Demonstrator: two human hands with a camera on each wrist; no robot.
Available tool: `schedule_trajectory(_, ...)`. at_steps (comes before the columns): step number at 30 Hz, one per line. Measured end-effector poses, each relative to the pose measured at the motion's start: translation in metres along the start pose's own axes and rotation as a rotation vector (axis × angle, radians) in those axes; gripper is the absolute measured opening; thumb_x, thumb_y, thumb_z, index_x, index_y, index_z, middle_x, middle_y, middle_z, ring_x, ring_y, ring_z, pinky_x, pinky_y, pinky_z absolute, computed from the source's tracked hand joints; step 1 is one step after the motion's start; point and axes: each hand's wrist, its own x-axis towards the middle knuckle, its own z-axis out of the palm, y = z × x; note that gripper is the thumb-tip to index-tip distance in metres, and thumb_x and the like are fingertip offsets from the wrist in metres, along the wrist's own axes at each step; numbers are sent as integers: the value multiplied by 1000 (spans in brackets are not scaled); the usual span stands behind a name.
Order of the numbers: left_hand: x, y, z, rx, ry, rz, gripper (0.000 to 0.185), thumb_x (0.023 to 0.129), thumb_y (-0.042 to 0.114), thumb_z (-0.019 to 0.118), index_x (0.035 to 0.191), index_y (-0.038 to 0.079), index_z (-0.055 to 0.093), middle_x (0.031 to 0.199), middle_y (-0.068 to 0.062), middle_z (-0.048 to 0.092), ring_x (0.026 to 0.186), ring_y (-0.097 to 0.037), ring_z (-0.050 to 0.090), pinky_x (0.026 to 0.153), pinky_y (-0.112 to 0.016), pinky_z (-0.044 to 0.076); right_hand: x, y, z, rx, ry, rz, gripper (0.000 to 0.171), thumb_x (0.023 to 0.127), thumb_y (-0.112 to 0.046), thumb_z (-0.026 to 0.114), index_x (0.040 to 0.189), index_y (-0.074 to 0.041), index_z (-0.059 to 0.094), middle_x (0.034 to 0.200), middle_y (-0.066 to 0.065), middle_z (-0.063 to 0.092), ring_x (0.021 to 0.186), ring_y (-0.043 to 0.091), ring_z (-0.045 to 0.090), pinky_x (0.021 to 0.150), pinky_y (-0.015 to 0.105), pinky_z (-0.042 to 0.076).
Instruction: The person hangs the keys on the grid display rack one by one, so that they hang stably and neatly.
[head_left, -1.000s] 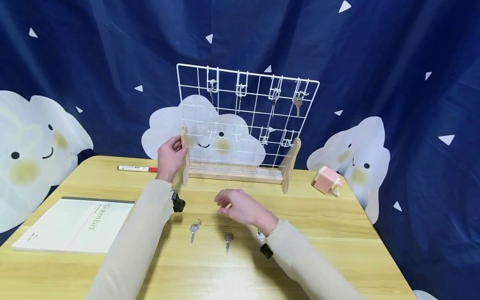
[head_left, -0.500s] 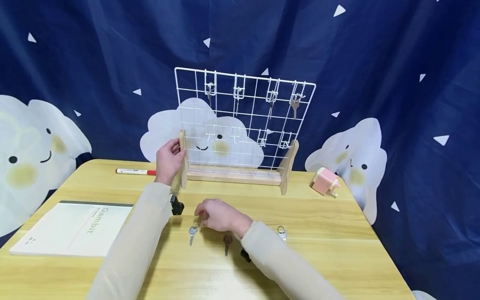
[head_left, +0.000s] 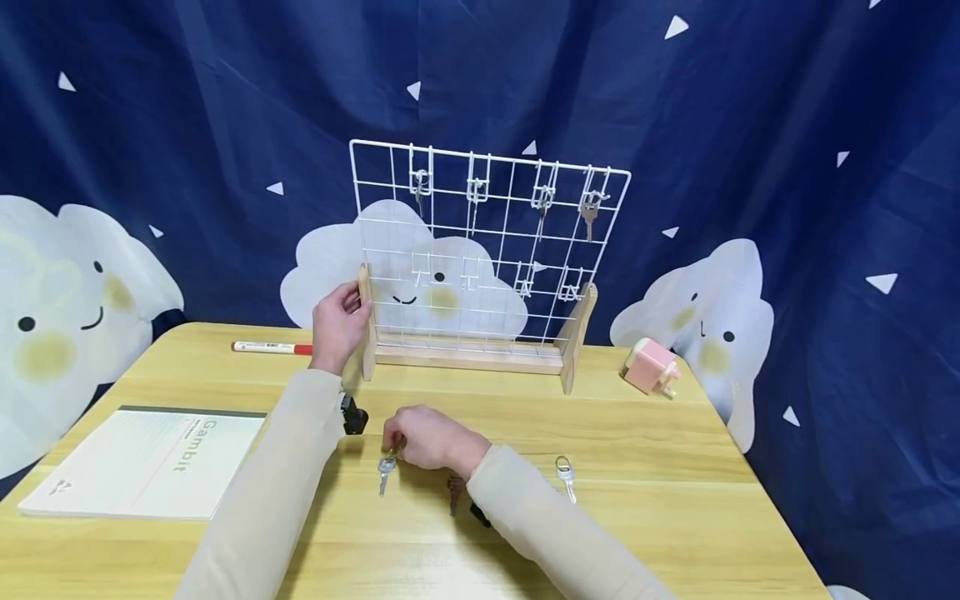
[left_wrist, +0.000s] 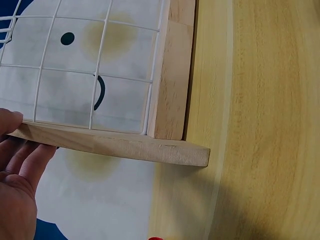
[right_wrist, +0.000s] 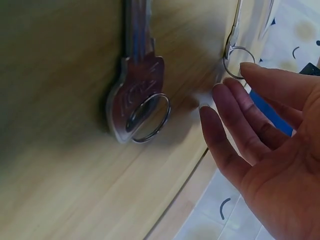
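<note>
Silver key: flat on table, long axis toward me, ring end at my right hand fingertips, fingers loosely extended, nothing gripped. My left hand holds rack post, farther off.

You can read only "Gambit", printed sideways on the booklet at the table's left; the stamped letters on the key stay illegible.
</note>
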Motion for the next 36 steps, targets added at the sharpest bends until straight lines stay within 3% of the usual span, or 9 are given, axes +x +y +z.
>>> schedule_trajectory(8, 0, 0, -1, -3, 11, -7, 42, 94, 2, 63, 135, -3, 55, 131, -23, 58, 120, -31, 57, 100, -33, 49, 1, 1, 0, 18, -21, 29, 17, 85, 0, 71, 90, -16, 72, 83, -10, 65, 81, 4, 58, 79, 14, 48)
schedule_trajectory(15, 1, 0, -1, -2, 11, 8, 42, 95, 2, 62, 135, -3, 55, 130, -23, 58, 119, -30, 58, 99, -33, 49, -2, 1, -10, 61, -8, -2, 9, 89, -5, 71, 91, -14, 72, 81, -10, 65, 76, 2, 58, 74, 13, 49)
schedule_trajectory(28, -1, -2, 1, -17, 14, 16, 42, 93, 1, 63, 134, -5, 55, 129, -25, 58, 118, -33, 58, 99, -34, 49, -22, 5, -45, 143, 142, -50, 11, 90, -2, 67, 98, -9, 70, 89, -7, 66, 83, 3, 60, 78, 13, 49)
schedule_trajectory(36, 0, -2, 0, -16, 11, 15, 42, 94, 1, 63, 135, -4, 55, 131, -24, 57, 120, -33, 57, 99, -34, 49, -23, 10, -65, 210, 204, -73, 11, 90, 1, 66, 99, -3, 70, 93, 3, 70, 85, 7, 63, 80, 16, 51)
